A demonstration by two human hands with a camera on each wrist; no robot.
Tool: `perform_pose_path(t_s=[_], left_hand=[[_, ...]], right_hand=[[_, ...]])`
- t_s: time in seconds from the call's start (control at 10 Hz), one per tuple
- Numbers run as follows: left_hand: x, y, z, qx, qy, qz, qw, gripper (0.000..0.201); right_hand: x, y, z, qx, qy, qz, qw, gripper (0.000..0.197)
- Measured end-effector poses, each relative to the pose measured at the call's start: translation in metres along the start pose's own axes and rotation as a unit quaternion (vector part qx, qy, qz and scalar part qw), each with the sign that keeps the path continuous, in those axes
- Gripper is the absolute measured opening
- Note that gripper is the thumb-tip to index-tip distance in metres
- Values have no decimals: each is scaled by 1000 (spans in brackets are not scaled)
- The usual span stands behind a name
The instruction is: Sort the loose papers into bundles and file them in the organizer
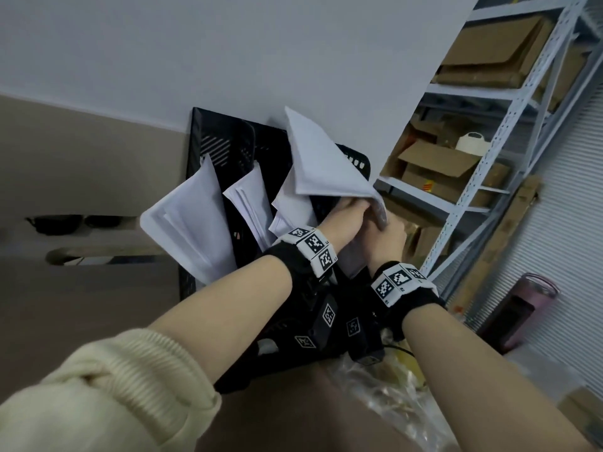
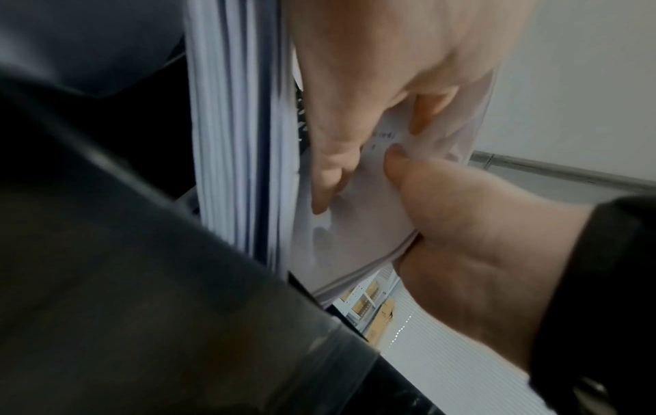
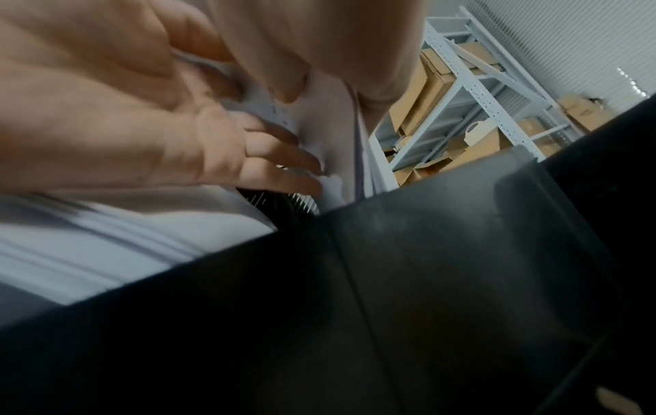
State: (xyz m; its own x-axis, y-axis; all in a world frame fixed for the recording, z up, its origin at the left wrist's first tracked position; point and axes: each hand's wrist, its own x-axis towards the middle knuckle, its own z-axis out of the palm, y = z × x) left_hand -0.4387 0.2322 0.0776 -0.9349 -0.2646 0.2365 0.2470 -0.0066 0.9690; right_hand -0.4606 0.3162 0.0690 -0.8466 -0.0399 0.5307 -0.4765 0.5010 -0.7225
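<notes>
A black slotted organizer stands against the wall. White paper bundles lean out of its left slot and its middle slot. At the right-hand slot both hands hold another white paper bundle, whose top corner sticks up above the organizer. My left hand grips its lower edge from the left, fingers lying on the sheet. Just to the right, my right hand pinches the same edge, its thumb on top. The bundle's bottom end is hidden behind the hands.
A grey metal shelf rack with cardboard boxes stands close on the right. Dark sunglasses lie on the brown surface to the left. A pink tumbler sits low at the right, and crinkled clear plastic lies under my right forearm.
</notes>
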Motion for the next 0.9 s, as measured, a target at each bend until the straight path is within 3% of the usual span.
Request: perform_pose_path(t_s=[0.1, 0.2, 0.4, 0.5, 0.6, 0.7, 0.9], left_hand=[[-3, 4, -2, -2, -52, 46, 998, 70], [-9, 6, -3, 51, -117, 60, 990, 79], [-20, 6, -6, 96, -121, 11, 988, 74], [-21, 6, -6, 93, -124, 7, 988, 71], [-20, 5, -5, 106, -126, 12, 986, 62], [-38, 21, -5, 119, -105, 8, 987, 69], [-59, 45, -17, 86, -46, 55, 994, 53]], right_hand=[[2, 5, 3, -13, -23, 25, 999, 25], [-1, 14, 5, -34, -63, 84, 994, 26], [-8, 24, 6, -73, -132, 138, 979, 32], [-5, 18, 7, -64, -146, 124, 979, 22], [-5, 7, 2, -30, -115, 102, 988, 19], [-9, -5, -5, 1, -99, 73, 992, 18], [-25, -33, -17, 92, -43, -4, 995, 34]])
